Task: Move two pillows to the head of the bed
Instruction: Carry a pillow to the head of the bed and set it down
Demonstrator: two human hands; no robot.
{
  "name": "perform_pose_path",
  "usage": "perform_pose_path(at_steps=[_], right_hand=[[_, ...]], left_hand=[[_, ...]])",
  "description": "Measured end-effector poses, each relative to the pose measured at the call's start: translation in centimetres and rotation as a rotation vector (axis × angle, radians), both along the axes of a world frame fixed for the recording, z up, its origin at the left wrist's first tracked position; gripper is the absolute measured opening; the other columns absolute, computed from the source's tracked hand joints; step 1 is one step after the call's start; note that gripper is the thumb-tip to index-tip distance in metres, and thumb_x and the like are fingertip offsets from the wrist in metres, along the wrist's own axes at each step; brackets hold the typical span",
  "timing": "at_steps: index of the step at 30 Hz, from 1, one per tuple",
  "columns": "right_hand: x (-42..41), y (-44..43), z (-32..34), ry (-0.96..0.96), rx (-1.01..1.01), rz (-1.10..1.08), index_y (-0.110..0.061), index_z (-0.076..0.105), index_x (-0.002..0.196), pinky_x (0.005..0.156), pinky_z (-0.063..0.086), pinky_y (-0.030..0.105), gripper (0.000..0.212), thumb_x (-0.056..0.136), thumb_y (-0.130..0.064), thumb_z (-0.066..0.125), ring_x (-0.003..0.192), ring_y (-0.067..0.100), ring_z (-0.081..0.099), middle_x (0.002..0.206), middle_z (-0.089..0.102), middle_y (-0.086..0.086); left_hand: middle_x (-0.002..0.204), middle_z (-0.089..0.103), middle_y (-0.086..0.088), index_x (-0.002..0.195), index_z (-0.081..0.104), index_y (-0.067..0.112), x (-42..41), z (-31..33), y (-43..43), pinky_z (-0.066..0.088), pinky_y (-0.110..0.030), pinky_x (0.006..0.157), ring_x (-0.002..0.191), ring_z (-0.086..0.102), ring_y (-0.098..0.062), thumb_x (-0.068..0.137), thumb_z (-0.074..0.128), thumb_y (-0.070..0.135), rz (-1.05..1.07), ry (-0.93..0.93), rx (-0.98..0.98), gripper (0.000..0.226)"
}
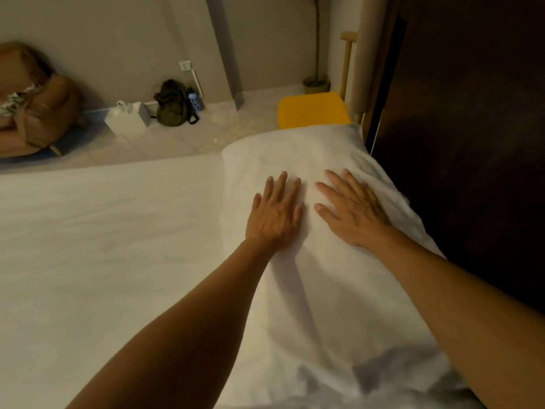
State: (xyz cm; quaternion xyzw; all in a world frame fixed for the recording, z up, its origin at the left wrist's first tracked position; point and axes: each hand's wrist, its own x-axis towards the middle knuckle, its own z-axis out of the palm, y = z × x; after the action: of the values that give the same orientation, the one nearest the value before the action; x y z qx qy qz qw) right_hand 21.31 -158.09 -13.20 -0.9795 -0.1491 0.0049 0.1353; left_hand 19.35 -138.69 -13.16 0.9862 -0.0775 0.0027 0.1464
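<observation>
we've got 1 white pillow (295, 160) sitting by the dark headboard (457, 143) on the right, left hand (275, 214) and right hand (354, 211) both flat, fingers straight, pressing on it. can't make out a 2nd, so maybe halfway.

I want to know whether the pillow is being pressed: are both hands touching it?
Touching. The head view shows the left hand and right hand lying flat on the white pillow, which creases around them.
</observation>
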Motion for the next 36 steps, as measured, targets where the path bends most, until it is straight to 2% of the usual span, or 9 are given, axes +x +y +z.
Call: perform_pose_path(at_steps=[3,7,10,13,16,21,29,33,36], right_hand=[[1.3,-2.5,-1.8,0.151,-0.025,-0.113,-0.045,0.004,0.151,0.120,-0.005,0.045,0.060,0.095,-0.062,0.016,0.150,0.015,-0.007,0.163,-0.005,-0.014],[2.0,-7.1,-1.7,0.342,0.023,-0.350,-0.036,0.007,0.154,0.120,0.006,0.048,0.067,0.094,-0.064,0.016,0.151,0.025,0.001,0.165,-0.001,-0.006],[3.3,-6.3,0.2,0.191,0.079,-0.342,-0.029,0.016,0.154,0.121,0.007,0.045,0.063,0.097,-0.057,0.021,0.150,0.028,0.002,0.164,0.003,-0.006],[4.5,-2.5,1.4,0.041,0.058,-0.092,-0.026,0.019,0.153,0.121,0.004,0.041,0.060,0.100,-0.050,0.027,0.151,0.022,0.003,0.164,0.008,-0.003],[4.3,-0.4,-0.1,0.113,0.026,0.083,-0.039,0.016,0.153,0.120,0.000,0.042,0.056,0.099,-0.053,0.023,0.150,0.015,-0.004,0.163,0.001,-0.013],[4.7,-6.0,-2.7,0.327,0.054,-0.267,-0.039,0.007,0.153,0.121,0.002,0.045,0.062,0.096,-0.061,0.018,0.151,0.022,0.000,0.164,-0.002,-0.012],[-3.0,-1.6,-1.3,0.043,0.019,0.028,-0.045,0.011,0.151,0.121,0.002,0.044,0.067,0.088,-0.066,0.009,0.150,0.013,-0.001,0.163,0.002,-0.015],[-4.5,-6.3,-4.2,0.064,-0.008,-0.236,-0.039,0.013,0.153,0.119,0.011,0.050,0.074,0.085,-0.065,0.001,0.150,0.024,0.008,0.164,0.010,-0.005],[-5.5,-5.9,-3.0,0.034,0.086,-0.329,-0.030,0.022,0.153,0.119,0.012,0.051,0.074,0.088,-0.065,0.009,0.148,0.035,0.014,0.163,0.018,0.002]], left_hand=[[0.167,-0.005,0.006,0.157,0.004,0.037,0.5,-0.6,1.4,0.004,-0.051,0.122,0.152,-0.008,-0.027,0.101,0.014,0.054,0.028,0.102,0.055,0.059],[0.166,0.008,0.001,0.156,0.012,0.033,0.7,-1.5,5.9,0.018,-0.059,0.117,0.150,0.009,-0.041,0.102,0.021,0.049,0.343,0.173,-0.029,0.057],[0.166,0.010,0.000,0.155,0.016,0.030,3.0,-1.4,7.3,0.020,-0.058,0.117,0.151,0.010,-0.037,0.098,0.012,0.055,0.362,0.090,0.007,0.062],[0.167,0.008,0.003,0.156,0.011,0.034,5.8,-1.0,5.3,0.019,-0.055,0.118,0.153,0.005,-0.028,0.089,-0.008,0.067,0.132,0.053,0.064,0.078],[0.167,0.004,0.006,0.157,0.011,0.038,5.4,-0.4,2.6,0.013,-0.054,0.120,0.153,0.001,-0.025,0.100,0.008,0.056,-0.032,0.103,0.070,0.060],[0.165,0.010,0.003,0.154,0.012,0.034,4.0,-0.6,5.9,0.018,-0.061,0.115,0.149,0.012,-0.040,0.103,0.016,0.041,0.276,0.239,0.004,0.052],[0.166,-0.004,0.010,0.155,0.005,0.044,-3.3,-1.4,-0.2,0.004,-0.053,0.119,0.152,-0.008,-0.023,0.099,0.014,0.060,0.093,0.005,-0.068,0.059],[0.167,-0.003,0.005,0.157,0.002,0.039,-6.6,-3.0,1.7,0.013,-0.055,0.120,0.152,0.000,-0.033,0.101,0.017,0.056,0.387,0.154,-0.177,0.060],[0.167,-0.004,0.004,0.157,0.003,0.037,-7.6,-1.8,1.0,0.012,-0.053,0.121,0.152,-0.001,-0.031,0.101,0.018,0.053,0.381,0.066,-0.207,0.061]])
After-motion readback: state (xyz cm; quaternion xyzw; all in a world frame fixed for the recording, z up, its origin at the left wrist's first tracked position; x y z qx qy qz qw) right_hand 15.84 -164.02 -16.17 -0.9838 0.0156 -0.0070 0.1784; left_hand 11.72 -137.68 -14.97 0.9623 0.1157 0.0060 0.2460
